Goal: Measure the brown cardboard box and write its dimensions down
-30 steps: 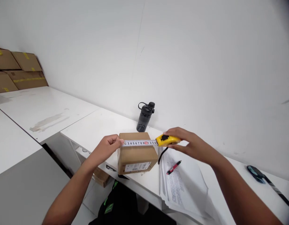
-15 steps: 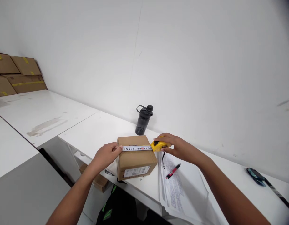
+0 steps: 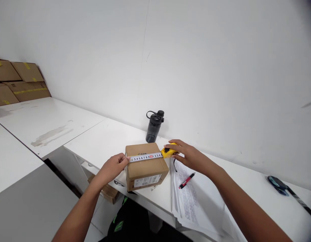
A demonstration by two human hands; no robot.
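Observation:
A closed brown cardboard box (image 3: pixel 147 168) with a white label on its near side sits at the front edge of the white table. Across its top lies the pulled-out blade of a yellow tape measure (image 3: pixel 168 151). At the box's left edge my left hand (image 3: pixel 115 167) pinches the blade's end between thumb and fingers. My right hand (image 3: pixel 184 153) grips the yellow case at the far right edge of the box top. A black strap hangs from the case over the papers.
Behind the box stands a dark water bottle (image 3: pixel 153 127) near the wall. To the right are written paper sheets (image 3: pixel 191 205) with a red-and-black pen (image 3: pixel 187 180) on top. A dark device with a strap (image 3: pixel 278 185) lies far right. Cardboard boxes (image 3: pixel 26 82) are stacked far left.
My right hand has shifted the tape case slightly up and left, so the blade now slants a little upward to the right. My left hand keeps its hold. The view has moved slightly.

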